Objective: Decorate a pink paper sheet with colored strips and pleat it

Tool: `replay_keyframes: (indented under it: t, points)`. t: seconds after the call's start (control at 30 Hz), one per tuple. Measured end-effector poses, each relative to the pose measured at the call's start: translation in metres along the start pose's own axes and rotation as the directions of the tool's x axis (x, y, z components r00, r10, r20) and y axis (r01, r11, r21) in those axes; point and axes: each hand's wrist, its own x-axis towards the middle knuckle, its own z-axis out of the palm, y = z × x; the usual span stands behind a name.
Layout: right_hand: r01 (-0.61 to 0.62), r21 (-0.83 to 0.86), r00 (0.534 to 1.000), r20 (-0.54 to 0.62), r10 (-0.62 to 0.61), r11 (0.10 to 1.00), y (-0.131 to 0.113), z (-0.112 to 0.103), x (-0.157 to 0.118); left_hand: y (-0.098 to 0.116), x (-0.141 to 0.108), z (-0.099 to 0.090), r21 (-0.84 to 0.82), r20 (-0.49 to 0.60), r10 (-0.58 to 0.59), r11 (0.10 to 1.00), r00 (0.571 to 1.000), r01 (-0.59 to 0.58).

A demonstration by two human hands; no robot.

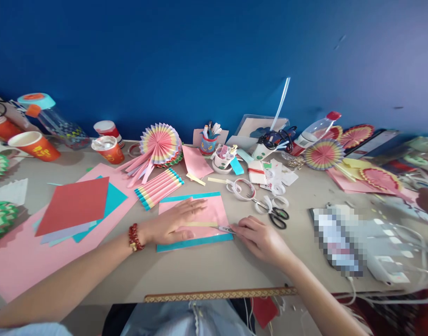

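A pink paper sheet with blue bands along its far and near edges (214, 203) lies in front of me. My left hand (184, 218) rests flat on it, fingers stretched out and apart. Across the sheet, a pale yellow strip (204, 224) runs from under that hand. My right hand (261, 237) is closed at the sheet's right edge, pinching a slim silver tool (226, 229) whose tip meets the strip's end. Most of the tool is hidden in my fingers. Black-handled scissors (278, 217) lie beyond my right hand, beside a tape roll (244, 189).
Left are stacked coloured papers (75, 205) on a large pink sheet (17, 252). Pleated pink strips (159, 187) and a folded paper fan (160, 143) lie behind the work. Paper cups (108, 149) stand near the wall. A phone (338, 242) and cables occupy the right.
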Motion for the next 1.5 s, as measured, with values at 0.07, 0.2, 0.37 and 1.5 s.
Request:
replay_keyframes:
  t: [0.07,0.2,0.37,1.5]
  points:
    - [0.003,-0.010,1.000,0.006,-0.003,1.000,-0.001,-0.001,0.001,-0.001,-0.006,-0.004,0.044,0.039,0.021,0.999,0.999,-0.022]
    - [0.005,-0.032,1.000,0.008,-0.005,0.999,-0.003,-0.003,0.003,-0.005,-0.013,0.002,0.126,0.170,0.088,0.986,0.982,-0.110]
    - [0.008,-0.048,1.000,0.006,-0.007,0.999,-0.005,-0.004,-0.001,-0.009,-0.014,0.009,0.178,0.210,0.070,0.978,0.975,-0.109]
    - [0.015,-0.094,1.000,0.015,-0.013,0.995,-0.025,0.005,0.012,-0.008,-0.014,0.009,0.204,0.200,0.086,0.971,0.976,-0.127]
